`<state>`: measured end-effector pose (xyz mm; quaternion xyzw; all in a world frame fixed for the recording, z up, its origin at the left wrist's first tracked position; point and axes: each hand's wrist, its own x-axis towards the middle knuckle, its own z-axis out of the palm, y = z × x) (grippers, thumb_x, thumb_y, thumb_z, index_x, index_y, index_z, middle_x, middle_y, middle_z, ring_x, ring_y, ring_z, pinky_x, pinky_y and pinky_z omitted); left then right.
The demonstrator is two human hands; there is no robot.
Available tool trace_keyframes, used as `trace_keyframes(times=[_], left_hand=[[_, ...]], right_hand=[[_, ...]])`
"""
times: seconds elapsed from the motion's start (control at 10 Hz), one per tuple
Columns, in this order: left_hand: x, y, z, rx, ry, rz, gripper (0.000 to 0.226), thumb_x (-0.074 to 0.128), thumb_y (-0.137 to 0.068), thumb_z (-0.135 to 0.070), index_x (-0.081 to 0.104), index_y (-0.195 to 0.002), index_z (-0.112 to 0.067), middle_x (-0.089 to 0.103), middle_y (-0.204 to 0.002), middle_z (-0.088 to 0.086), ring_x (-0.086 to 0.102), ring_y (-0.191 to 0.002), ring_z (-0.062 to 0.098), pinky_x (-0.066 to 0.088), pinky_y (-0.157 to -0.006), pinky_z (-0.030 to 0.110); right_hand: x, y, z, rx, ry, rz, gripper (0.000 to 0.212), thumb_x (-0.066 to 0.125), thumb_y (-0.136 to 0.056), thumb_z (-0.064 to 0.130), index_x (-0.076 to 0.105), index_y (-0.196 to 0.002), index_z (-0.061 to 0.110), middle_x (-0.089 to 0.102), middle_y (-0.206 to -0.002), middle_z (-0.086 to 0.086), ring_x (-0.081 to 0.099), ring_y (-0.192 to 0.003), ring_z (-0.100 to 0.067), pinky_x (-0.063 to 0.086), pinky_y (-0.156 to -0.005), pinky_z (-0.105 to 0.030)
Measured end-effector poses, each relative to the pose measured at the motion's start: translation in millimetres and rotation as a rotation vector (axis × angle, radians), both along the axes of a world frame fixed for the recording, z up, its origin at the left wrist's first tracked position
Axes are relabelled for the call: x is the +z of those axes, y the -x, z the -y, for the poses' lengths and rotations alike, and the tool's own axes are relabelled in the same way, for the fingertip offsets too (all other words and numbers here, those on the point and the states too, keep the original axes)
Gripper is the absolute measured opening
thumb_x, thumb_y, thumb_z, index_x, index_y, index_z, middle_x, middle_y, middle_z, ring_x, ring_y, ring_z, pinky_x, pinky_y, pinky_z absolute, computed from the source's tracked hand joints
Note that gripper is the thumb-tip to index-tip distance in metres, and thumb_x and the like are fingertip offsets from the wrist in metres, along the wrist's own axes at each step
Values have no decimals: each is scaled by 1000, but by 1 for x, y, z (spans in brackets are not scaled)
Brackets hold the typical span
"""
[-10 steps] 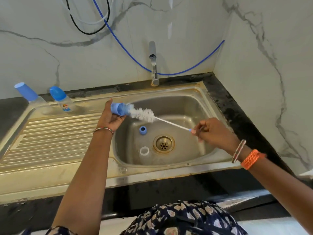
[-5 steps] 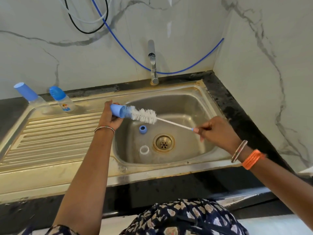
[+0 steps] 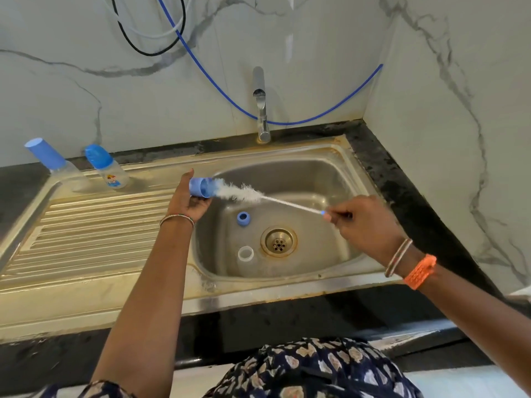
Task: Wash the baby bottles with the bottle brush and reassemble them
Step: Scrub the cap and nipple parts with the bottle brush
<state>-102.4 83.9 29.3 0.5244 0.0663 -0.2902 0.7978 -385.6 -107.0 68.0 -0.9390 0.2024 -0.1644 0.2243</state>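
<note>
Stainless steel sink (image 3: 339, 168) with a ribbed drainboard fills the counter, its basin holding a blue screw ring (image 3: 243, 218) left of the round drain (image 3: 278, 242) and a clear open bottle body (image 3: 246, 255) nearer the front wall. Two capped baby bottles stand on the drainboard's back edge, a tall blue-capped one (image 3: 48, 156) at the far left and a printed one with a blue dome cap (image 3: 107, 166) just beside it. Above the basin, the white-bristled bottle brush (image 3: 247, 193) lies nearly level, its long axis running from right to upper left, bristles pointing left into a blue plastic bottle cap (image 3: 201, 187). The cap's open mouth faces right. The left hand (image 3: 186, 201) curls round that cap, thumb up. The right hand (image 3: 365, 225) pinches the brush's thin handle at its blue tip.
</note>
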Motion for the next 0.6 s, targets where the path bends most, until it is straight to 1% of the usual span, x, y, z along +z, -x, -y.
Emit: trace_keyframes(times=[0.1,0.2,0.3,0.4,0.5,0.6], left_hand=[[0,0,-4,-5,-92,-41,44,43,-97,-40,50,-111,1,62,-98,18,60,-92,27,46,-89,37],[-1,-8,0,23,-37,-72,16,49,-96,-23,51,-84,-13,58,-70,3,58,-68,9,48,-69,19],[1,-5,0,48,-7,-21,26,48,-95,-14,46,-69,-13,50,-51,-1,49,-60,8,47,-59,18],[4,-4,-3,41,42,-8,24,49,-95,-17,47,-72,-10,54,-60,5,52,-66,14,50,-67,26],[3,-5,-3,-18,-1,-20,23,42,-98,-21,50,-83,-6,64,-72,11,58,-74,22,48,-70,31],[-1,-7,-2,-40,-82,-98,20,44,-96,-19,51,-83,-6,59,-83,12,57,-76,23,48,-83,31]], right_hand=[[-7,-1,7,197,657,253,16,62,-84,13,75,-93,15,61,-62,1,54,-48,-18,37,-40,-24],[-9,-4,1,203,591,262,16,59,-87,15,74,-92,15,61,-62,2,53,-47,-15,38,-41,-24],[11,-10,-6,-72,-681,-206,19,60,-91,25,71,-88,10,55,-58,3,41,-39,-5,33,-39,-18],[10,-12,2,-78,-959,-283,25,58,-93,27,70,-87,6,55,-56,-1,36,-34,-3,30,-36,-16],[-1,-10,5,45,114,16,22,60,-90,28,75,-81,15,63,-60,2,55,-48,-9,44,-47,-25],[-9,-9,13,200,704,219,14,64,-82,19,74,-90,13,61,-60,-1,54,-46,-20,38,-41,-24]])
